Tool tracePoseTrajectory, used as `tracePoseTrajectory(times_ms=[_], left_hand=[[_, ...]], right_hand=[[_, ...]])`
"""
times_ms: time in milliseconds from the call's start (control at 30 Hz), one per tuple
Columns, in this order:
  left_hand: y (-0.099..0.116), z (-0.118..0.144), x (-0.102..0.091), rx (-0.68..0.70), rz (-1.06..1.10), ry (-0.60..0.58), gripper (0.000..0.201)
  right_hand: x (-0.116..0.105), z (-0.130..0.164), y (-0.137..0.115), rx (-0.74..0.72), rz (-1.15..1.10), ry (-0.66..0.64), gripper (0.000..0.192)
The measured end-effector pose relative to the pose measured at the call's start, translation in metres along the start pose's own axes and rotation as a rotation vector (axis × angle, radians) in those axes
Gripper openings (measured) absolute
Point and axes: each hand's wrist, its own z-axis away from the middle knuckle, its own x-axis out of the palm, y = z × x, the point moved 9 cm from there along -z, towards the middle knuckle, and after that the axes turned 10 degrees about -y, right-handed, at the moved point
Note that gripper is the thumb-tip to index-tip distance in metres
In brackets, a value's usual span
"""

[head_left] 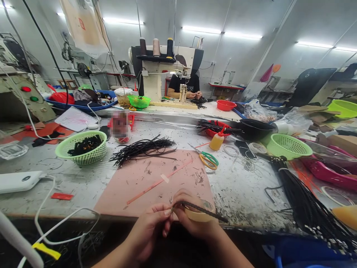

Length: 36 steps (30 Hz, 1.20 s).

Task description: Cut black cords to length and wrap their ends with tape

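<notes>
Braided black cord (200,210) looks light and limp; left hand (152,227) fingers pinch its end, right hand (192,217) fingers grip tape roll (199,215) beneath it.

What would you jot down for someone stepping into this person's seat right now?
Left hand: pinching the near end of a black braided cord.
Right hand: holding that cord together with a roll of clear tape.
More black cords lie piled behind the pink mat; a larger bundle lies to the right. Scissors sit beyond the mat.
Done and left: cannot tell from this view.
</notes>
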Motion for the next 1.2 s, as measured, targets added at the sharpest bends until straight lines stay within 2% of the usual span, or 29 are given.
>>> tracePoseTrajectory(times_ms=[200, 300, 367, 400, 467, 633, 700, 767, 867, 933, 1000, 1067, 1200], left_hand=[[-0.007, -0.010, -0.006, -0.066, 0.011, 0.022, 0.019], [-0.012, -0.011, -0.008, -0.100, 0.018, 0.043, 0.018], [-0.016, -0.008, -0.011, -0.131, 0.037, 0.074, 0.015], [-0.017, -0.007, -0.014, -0.135, 0.055, 0.096, 0.015], [-0.018, -0.006, -0.022, -0.128, 0.106, 0.138, 0.015], [-0.016, -0.011, -0.037, -0.129, 0.210, 0.192, 0.015], [-0.010, -0.012, -0.042, -0.096, 0.143, 0.205, 0.017], [-0.001, -0.013, -0.046, -0.048, 0.026, 0.209, 0.020], [0.010, -0.012, -0.051, 0.009, -0.135, 0.211, 0.024], [0.016, -0.010, -0.054, 0.030, -0.208, 0.217, 0.025], [0.022, -0.009, -0.056, 0.038, -0.248, 0.227, 0.025], [0.030, -0.006, -0.059, 0.052, -0.260, 0.248, 0.025], [0.047, 0.004, -0.069, 0.117, -0.255, 0.301, 0.024]], right_hand=[[0.010, 0.001, -0.013, -0.146, 0.527, -0.033, 0.015], [0.005, 0.002, 0.002, -0.190, 0.704, -0.009, 0.018], [-0.014, 0.006, 0.023, -0.141, 0.789, 0.060, 0.020], [-0.029, 0.010, 0.038, -0.062, 0.817, 0.103, 0.020], [-0.061, 0.020, 0.077, 0.201, 0.806, 0.106, 0.022], [-0.118, 0.066, 0.146, 0.829, 0.789, -0.116, 0.033], [-0.134, 0.083, 0.157, 1.022, 0.819, -0.210, 0.027], [-0.147, 0.093, 0.160, 1.128, 0.841, -0.269, 0.034], [-0.165, 0.095, 0.163, 1.245, 0.877, -0.210, 0.050], [-0.171, 0.076, 0.165, 1.176, 0.942, -0.115, 0.048], [-0.163, 0.045, 0.170, 1.019, 0.952, -0.063, 0.037], [-0.149, 0.016, 0.183, 0.928, 0.893, -0.088, 0.039], [-0.129, -0.017, 0.202, 0.913, 0.814, -0.157, 0.055]])
